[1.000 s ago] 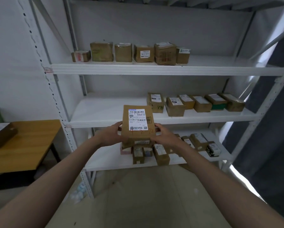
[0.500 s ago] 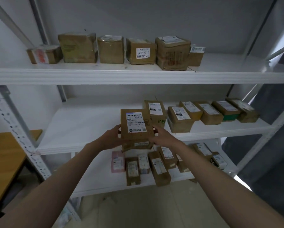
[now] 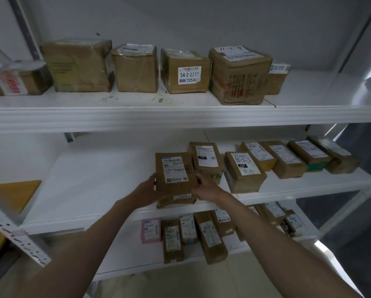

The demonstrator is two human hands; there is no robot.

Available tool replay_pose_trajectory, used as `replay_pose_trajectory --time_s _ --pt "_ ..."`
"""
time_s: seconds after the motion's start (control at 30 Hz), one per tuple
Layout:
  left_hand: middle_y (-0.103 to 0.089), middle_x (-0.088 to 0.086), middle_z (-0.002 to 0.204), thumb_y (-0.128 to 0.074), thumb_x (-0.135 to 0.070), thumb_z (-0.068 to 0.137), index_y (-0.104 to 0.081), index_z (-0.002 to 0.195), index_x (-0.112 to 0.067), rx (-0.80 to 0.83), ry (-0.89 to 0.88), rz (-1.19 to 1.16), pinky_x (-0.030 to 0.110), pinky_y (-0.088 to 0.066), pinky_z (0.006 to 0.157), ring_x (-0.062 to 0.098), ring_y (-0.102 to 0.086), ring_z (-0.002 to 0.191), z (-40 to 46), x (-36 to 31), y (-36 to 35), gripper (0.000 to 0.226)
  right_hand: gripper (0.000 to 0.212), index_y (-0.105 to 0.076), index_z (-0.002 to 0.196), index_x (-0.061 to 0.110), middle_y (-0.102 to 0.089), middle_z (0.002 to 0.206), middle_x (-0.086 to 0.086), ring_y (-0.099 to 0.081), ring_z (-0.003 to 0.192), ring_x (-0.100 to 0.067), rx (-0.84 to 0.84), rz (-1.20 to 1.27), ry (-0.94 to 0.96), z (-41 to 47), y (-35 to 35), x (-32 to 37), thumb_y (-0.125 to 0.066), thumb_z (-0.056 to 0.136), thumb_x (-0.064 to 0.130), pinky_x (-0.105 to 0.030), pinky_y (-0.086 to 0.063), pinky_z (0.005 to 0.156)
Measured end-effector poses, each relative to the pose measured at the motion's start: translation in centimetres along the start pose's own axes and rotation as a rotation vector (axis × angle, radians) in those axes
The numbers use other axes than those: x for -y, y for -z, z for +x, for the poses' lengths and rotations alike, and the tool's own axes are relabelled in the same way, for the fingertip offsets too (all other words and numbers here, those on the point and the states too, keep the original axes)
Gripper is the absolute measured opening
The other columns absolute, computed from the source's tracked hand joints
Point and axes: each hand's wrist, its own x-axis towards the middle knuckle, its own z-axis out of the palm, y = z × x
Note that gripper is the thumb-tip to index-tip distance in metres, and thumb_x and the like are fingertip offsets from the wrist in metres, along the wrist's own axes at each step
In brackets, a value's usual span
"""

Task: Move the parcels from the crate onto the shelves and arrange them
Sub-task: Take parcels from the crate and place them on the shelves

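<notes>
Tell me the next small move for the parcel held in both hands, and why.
Probably set it down on the middle shelf and slide it right, next to the YB box. Left hand and right hand hold the parcel by its sides at the shelf's front edge; the row of parcels ends there and bare shelf lies to its left.

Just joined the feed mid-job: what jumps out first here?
Two hands, left hand and right hand, grip a brown parcel by its sides at the middle shelf, left of a row of parcels. Above, a box on the top shelf shows a bold label.
</notes>
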Motion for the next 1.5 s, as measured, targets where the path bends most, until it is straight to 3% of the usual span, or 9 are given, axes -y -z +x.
replay_pose_trajectory --time_s 0.17,0.27,0.4,0.53,0.63,0.77,0.87,1.3,1.5 --pt "-0.042 0.008 0.150 -0.065 -0.034 0.092 -0.021 0.152 -0.023 0.021 0.044 0.090 0.038 -0.040 0.106 0.031 -0.046 0.133 -0.4 -0.9 0.1 0.076 0.038 -0.056 0.131 0.019 -0.060 0.118 0.004 -0.055 0.108 -0.012 -0.022 -0.141 0.030 0.6 0.9 -0.6 -0.066 0.095 0.022 -0.016 -0.047 0.076" --pt "-0.035 0.012 0.154 -0.064 -0.037 0.092 -0.013 0.155 -0.012 0.035 0.148 0.207 0.034 -0.032 0.111 0.030 -0.037 0.140 -1.7 -2.2 0.1 0.084 0.033 -0.055 0.121 0.018 -0.058 0.119 0.002 -0.057 0.112 -0.021 0.030 -0.282 -0.069 0.4 1.9 -0.9 -0.067 0.093 0.030 -0.030 -0.052 0.087" --pt "-0.039 0.012 0.152 -0.065 -0.042 0.089 -0.026 0.152 -0.009 0.054 0.310 0.422 0.034 -0.041 0.105 0.028 -0.043 0.135 -3.9 -2.6 -0.2 0.081 0.051 -0.046 0.138 0.005 -0.057 0.129 -0.014 -0.062 0.109 -0.028 0.118 -0.521 -0.225 -1.0 3.6 -1.0 -0.060 0.097 0.032 -0.038 -0.058 0.089" --pt "-0.051 0.012 0.139 -0.066 -0.043 0.086 -0.037 0.147 -0.010 0.080 0.422 0.533 0.031 -0.050 0.087 0.027 -0.058 0.117 -6.2 -3.4 -1.3 0.075 0.044 -0.050 0.138 0.010 -0.058 0.128 -0.013 -0.063 0.103 -0.026 0.154 -0.613 -0.176 -2.5 4.3 -1.2 -0.060 0.097 0.023 -0.039 -0.058 0.088" --pt "-0.054 0.013 0.134 -0.067 -0.039 0.088 -0.036 0.148 -0.011 0.081 0.463 0.520 0.033 -0.049 0.093 0.028 -0.061 0.116 -7.9 -4.3 -2.8 0.073 0.043 -0.051 0.137 0.012 -0.057 0.130 -0.012 -0.063 0.103 -0.026 0.205 -0.654 -0.113 -4.3 4.6 -1.2 -0.061 0.096 0.021 -0.038 -0.057 0.088" --pt "-0.046 0.010 0.144 -0.067 -0.039 0.088 -0.035 0.150 -0.016 0.051 0.477 0.538 0.027 -0.048 0.084 0.027 -0.057 0.120 -10.7 -4.8 -4.5 0.073 0.057 -0.044 0.145 0.015 -0.055 0.131 -0.014 -0.063 0.105 -0.028 0.305 -0.714 -0.008 -6.5 4.1 -1.2 -0.066 0.093 0.018 -0.040 -0.058 0.087" --pt "-0.047 0.008 0.144 -0.070 -0.043 0.084 -0.039 0.148 -0.020 0.011 0.487 0.551 0.031 -0.045 0.099 0.025 -0.054 0.123 -13.1 -4.1 -5.8 0.075 0.065 -0.040 0.149 0.016 -0.055 0.133 -0.016 -0.063 0.107 -0.029 0.376 -0.750 0.050 -8.3 3.0 -1.1 -0.069 0.091 0.016 -0.040 -0.058 0.088" --pt "-0.043 0.005 0.149 -0.072 -0.042 0.084 -0.043 0.145 -0.021 -0.106 0.660 0.389 0.037 -0.039 0.109 0.025 -0.044 0.133 -28.5 1.5 -7.9 0.071 0.064 -0.046 0.142 0.023 -0.063 0.115 -0.011 -0.067 0.097 -0.026 0.591 -0.960 0.317 -14.6 -8.3 2.5 -0.074 0.085 0.023 -0.042 -0.060 0.086" --pt "-0.050 0.000 0.141 -0.068 -0.045 0.086 -0.045 0.143 -0.023 -0.224 0.810 0.295 0.031 -0.043 0.096 0.023 -0.049 0.127 -41.7 4.8 -8.0 0.065 0.059 -0.047 0.142 0.019 -0.059 0.110 -0.005 -0.064 0.091 -0.022 0.738 -1.033 0.512 -19.8 -19.3 6.3 -0.070 0.088 0.020 -0.036 -0.059 0.081"
